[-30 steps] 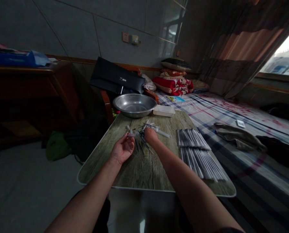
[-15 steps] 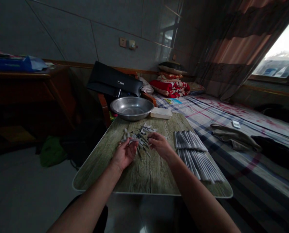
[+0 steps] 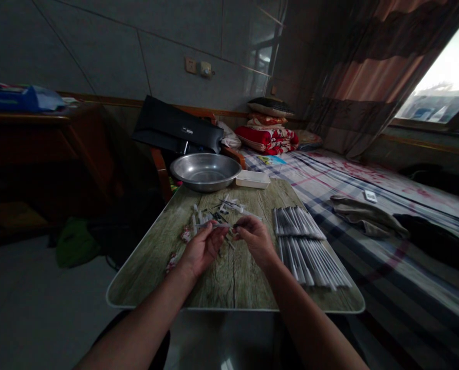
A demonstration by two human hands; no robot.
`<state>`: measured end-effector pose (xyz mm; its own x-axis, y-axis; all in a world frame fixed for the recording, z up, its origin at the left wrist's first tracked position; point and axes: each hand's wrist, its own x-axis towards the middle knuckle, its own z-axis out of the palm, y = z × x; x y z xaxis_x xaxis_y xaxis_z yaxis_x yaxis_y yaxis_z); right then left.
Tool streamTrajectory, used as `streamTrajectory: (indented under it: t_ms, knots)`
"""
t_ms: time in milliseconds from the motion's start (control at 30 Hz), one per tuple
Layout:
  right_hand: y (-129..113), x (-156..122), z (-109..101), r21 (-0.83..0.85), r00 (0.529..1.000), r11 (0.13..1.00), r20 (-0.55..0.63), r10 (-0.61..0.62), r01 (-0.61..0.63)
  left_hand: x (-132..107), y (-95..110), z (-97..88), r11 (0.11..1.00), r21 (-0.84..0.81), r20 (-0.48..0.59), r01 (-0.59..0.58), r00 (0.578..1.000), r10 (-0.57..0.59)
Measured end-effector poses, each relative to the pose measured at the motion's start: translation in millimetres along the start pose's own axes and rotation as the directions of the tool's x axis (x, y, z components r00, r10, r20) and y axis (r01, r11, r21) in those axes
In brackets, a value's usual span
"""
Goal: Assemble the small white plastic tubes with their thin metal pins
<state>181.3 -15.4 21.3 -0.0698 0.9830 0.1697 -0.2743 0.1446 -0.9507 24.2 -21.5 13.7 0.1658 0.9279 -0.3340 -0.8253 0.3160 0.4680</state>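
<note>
My left hand [image 3: 203, 251] is closed around a thin, whitish pen barrel [image 3: 222, 225], which lies sideways across the fingertips. Facing it, my right hand [image 3: 255, 239] pinches something small and dark at the barrel's right end; the fingers hide most of it. Beyond both hands, a loose pile of clear and dark pen parts [image 3: 229, 205] lies on the wood-grain table [image 3: 237, 295]. To the right of my right hand are two rows of white pens, a far row [image 3: 298, 222] and a near row [image 3: 312, 262], laid side by side.
At the table's far end stand a metal basin [image 3: 206, 174] and a white tray [image 3: 253, 179]. Small red-and-white patterned pieces [image 3: 171, 262] lie left of my left hand. A bed [image 3: 291, 167] runs along the right, with a chair [image 3: 160, 172] behind the basin.
My hands have come together, the left moving right with the barrel until its end meets the right fingertips. The red-and-white pieces now show beside my left hand. The view has shifted slightly.
</note>
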Motion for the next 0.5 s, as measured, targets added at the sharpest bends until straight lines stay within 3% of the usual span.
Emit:
streamTrajectory:
  t_ms: [300,500]
  knots:
    - [1.9,0.1,-2.4,-0.057,0.999,0.998,-0.027,-0.022,0.021,5.6,-4.7,-6.4,0.992,0.07,0.033,-0.105,0.994,0.103]
    - [0.6,-3.0,-2.9,-0.026,0.999,1.0,-0.039,0.016,-0.017,6.4,-5.2,-10.3,0.993,0.066,0.029,-0.096,0.995,0.094]
